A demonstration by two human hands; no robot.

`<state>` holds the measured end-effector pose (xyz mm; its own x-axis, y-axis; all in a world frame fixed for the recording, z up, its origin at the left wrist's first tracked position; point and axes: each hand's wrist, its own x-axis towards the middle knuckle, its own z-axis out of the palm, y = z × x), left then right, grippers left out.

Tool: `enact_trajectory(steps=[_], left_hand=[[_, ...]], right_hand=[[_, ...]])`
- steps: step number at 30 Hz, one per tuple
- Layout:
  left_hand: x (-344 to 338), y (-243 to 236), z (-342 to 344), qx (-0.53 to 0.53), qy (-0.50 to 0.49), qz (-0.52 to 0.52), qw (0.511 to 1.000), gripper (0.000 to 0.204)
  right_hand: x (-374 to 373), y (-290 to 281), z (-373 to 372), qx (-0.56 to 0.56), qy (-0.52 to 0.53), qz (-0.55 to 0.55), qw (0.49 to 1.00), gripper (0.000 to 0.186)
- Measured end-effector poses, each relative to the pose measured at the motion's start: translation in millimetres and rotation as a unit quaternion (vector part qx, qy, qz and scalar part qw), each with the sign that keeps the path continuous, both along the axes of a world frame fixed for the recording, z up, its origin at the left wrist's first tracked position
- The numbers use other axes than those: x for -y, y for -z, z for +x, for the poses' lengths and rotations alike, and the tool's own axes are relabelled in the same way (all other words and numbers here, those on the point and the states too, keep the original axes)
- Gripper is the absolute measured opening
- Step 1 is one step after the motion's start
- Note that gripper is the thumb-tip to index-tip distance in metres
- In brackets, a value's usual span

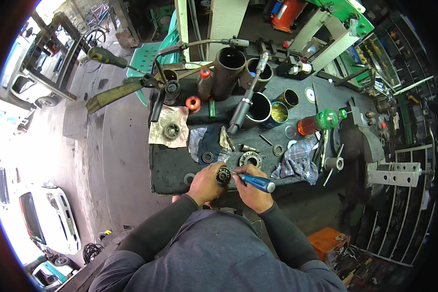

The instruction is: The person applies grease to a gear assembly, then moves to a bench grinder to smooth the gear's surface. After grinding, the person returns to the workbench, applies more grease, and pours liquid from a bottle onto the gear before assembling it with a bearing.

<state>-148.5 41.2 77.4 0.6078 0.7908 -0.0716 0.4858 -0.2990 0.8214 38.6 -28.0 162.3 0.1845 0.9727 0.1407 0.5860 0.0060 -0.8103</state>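
Note:
My left hand (204, 185) is wrapped round a dark, round metal part (223, 176) with a ringed, toothed-looking end facing up. My right hand (252, 193) grips a screwdriver (258, 182) with a blue handle. Its thin shaft points left, and the tip is at or close to the rim of the metal part; contact is too small to tell. Just beyond my hands, a flanged metal ring (250, 159) lies on the dark workbench (170, 168). A small ring (208, 157) rests on a dark cloth nearby.
A plaid rag (299, 158) and a green-capped bottle of red liquid (321, 121) are on the right. Behind stand several metal cylinders (228, 73), a can (279, 113) and a grease gun (241, 114). At left, a metal part (172, 130) sits on stained paper beside a tool holder (171, 90).

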Motion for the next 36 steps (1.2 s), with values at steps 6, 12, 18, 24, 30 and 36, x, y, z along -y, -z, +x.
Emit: enact_trajectory(steps=[6,12,18,24,30,36], left_hand=[[-3,2,3,0.009,0.002,0.001,1.0,0.071],[-4,5,2,0.034,0.013,0.021,0.999,0.07],[-3,9,0,0.021,0.008,0.026,0.999,0.071],[-3,3,-1,0.026,0.016,0.026,0.999,0.07],[-7,1,2,0.013,0.01,0.011,1.0,0.07],[-6,5,5,0.04,0.003,0.039,0.998,0.071]], right_hand=[[-13,5,2,-0.017,-0.014,-0.059,0.998,0.015],[-13,-1,2,0.015,-0.038,-0.009,0.999,0.014],[-16,-12,0,0.018,-0.044,0.014,0.999,0.015],[-12,5,1,0.019,-0.055,-0.014,0.998,0.015],[-15,7,2,0.035,-0.056,-0.031,0.997,0.014],[-14,9,6,0.006,-0.066,0.014,0.998,0.016]])
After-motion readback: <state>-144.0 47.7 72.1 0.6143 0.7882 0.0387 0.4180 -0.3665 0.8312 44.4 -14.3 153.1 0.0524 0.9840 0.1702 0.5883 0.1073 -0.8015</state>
